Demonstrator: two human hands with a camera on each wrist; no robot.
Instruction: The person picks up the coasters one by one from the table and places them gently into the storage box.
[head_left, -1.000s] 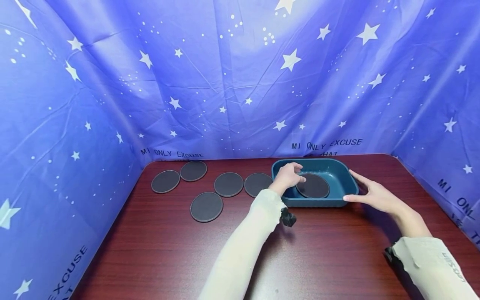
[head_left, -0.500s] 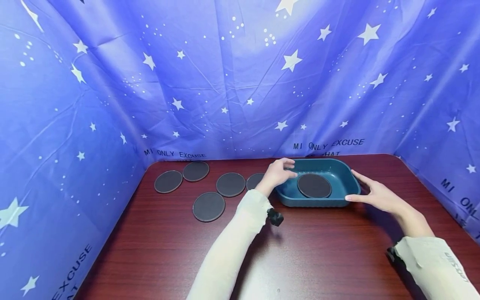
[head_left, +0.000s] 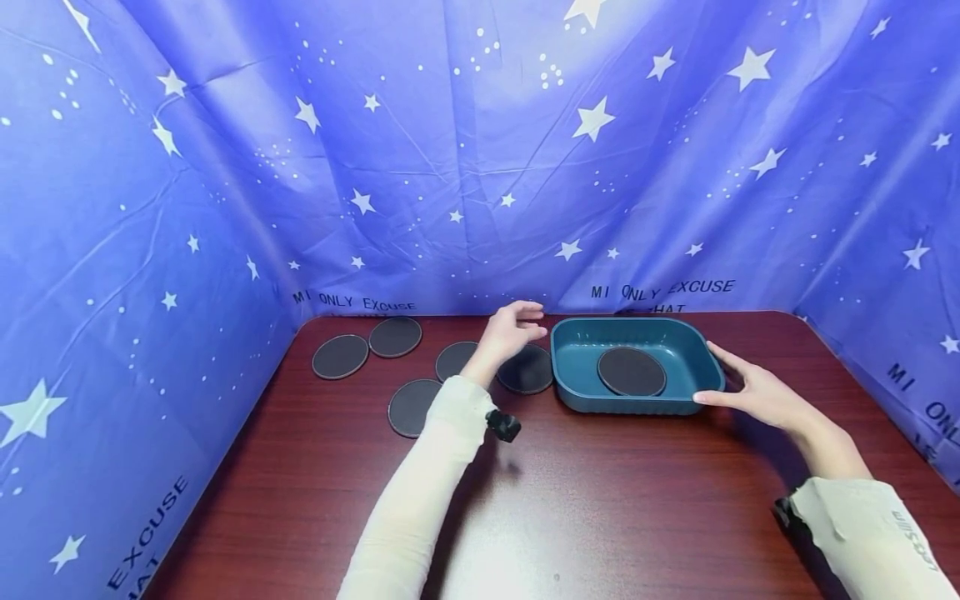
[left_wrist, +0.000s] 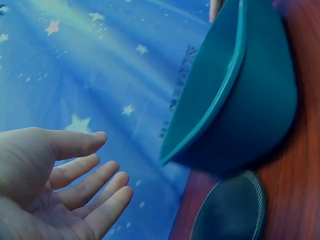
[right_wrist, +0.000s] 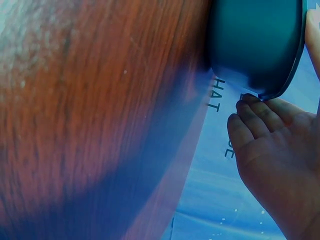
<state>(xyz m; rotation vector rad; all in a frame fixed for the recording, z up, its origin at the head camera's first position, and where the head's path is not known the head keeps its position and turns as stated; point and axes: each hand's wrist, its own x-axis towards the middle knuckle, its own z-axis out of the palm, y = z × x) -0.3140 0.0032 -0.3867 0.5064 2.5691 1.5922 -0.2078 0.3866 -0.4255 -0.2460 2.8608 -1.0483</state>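
Observation:
A dark teal rectangular tub (head_left: 637,404) stands near the table's far edge, with one round dark coaster (head_left: 632,372) lying inside. My right hand (head_left: 757,396) holds the tub's right end, its thumb at the front corner and fingers farther back. In the right wrist view its fingertips (right_wrist: 245,125) are right at the tub's corner. My left hand (head_left: 508,333) hovers left of the tub with relaxed fingers and nothing in them. Just below it a coaster (head_left: 527,371) with a stitched-looking edge lies beside the tub.
Several more coasters lie flat on the left half of the reddish-brown table (head_left: 600,500): a far-left coaster (head_left: 341,357), a back coaster (head_left: 395,337), a front coaster (head_left: 411,408) and one partly behind my left arm. A blue star-printed curtain (head_left: 465,167) encloses the back and sides.
My left hand has drawn back out of the tub and moved left, above the coasters. The coaster in the tub stays put, and my right hand keeps its place at the tub's end.

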